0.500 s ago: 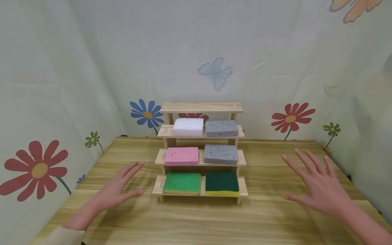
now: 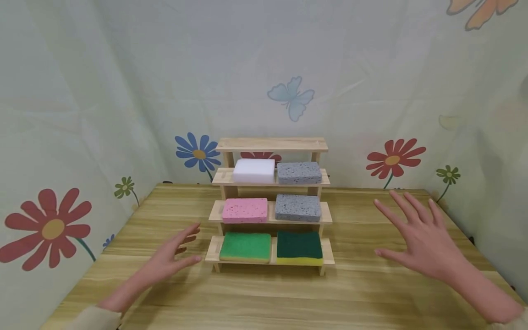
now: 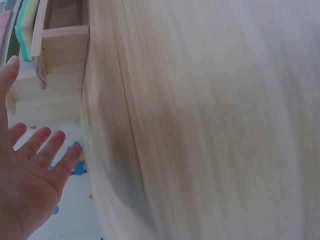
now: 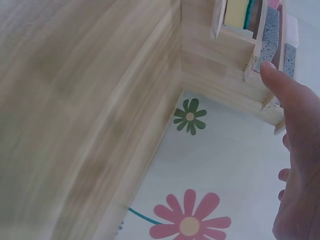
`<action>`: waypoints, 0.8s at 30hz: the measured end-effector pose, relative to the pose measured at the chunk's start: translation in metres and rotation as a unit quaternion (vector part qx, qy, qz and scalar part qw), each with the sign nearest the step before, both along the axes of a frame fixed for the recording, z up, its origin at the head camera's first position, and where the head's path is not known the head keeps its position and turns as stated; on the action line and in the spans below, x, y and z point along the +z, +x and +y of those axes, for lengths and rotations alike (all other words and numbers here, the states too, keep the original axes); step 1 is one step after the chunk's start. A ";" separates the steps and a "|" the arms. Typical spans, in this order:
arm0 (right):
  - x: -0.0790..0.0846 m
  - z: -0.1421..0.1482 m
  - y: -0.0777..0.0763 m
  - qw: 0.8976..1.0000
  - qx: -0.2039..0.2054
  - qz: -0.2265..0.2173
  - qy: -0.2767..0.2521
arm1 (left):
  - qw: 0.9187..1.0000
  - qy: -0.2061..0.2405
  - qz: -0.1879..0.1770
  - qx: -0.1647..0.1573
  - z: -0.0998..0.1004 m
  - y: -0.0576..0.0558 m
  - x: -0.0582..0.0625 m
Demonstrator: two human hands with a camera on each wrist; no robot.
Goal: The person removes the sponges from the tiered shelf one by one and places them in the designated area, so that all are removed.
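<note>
On a stepped wooden rack (image 2: 272, 145) sit several sponges in pairs. The lowest step bears a green sponge (image 2: 245, 246) and a dark green and yellow sponge (image 2: 299, 247). Above them lie a pink sponge (image 2: 245, 210) and a grey sponge (image 2: 298, 207); higher up are a white sponge (image 2: 254, 170) and a second grey sponge (image 2: 299, 172). My left hand (image 2: 171, 256) hovers left of the lowest step, thumb and fingers spread apart, holding nothing. Over the table's right side, my right hand (image 2: 426, 243) is spread and holds nothing, farther from the rack.
The rack stands on a wood-grain table (image 2: 264, 302). Its top step bears no sponge. Behind and at both sides hangs a pale curtain (image 2: 350, 55) printed with flowers and butterflies.
My left hand has moved a little right, toward the rack. My right hand has shifted slightly left and up. The sponges stay where they were.
</note>
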State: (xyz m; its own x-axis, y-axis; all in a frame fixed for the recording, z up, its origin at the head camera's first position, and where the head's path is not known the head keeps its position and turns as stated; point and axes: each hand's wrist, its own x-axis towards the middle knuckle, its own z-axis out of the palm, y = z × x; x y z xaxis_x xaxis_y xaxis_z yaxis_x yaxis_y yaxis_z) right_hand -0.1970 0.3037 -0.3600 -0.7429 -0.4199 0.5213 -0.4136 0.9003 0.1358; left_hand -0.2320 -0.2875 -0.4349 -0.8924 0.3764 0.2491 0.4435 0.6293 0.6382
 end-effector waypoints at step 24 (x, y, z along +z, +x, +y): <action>0.046 -0.041 -0.029 0.997 0.065 0.046 0.008 | 0.965 0.185 -0.184 -0.004 0.024 0.003 -0.019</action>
State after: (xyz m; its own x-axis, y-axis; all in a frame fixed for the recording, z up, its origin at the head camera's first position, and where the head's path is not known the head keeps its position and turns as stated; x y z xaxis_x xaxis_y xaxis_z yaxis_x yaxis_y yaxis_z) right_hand -0.2261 0.2628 -0.3141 -0.6305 -0.5188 0.5774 -0.5115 0.8372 0.1936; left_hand -0.2293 -0.2637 -0.4535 -0.9431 0.3307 0.0339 0.1479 0.3261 0.9337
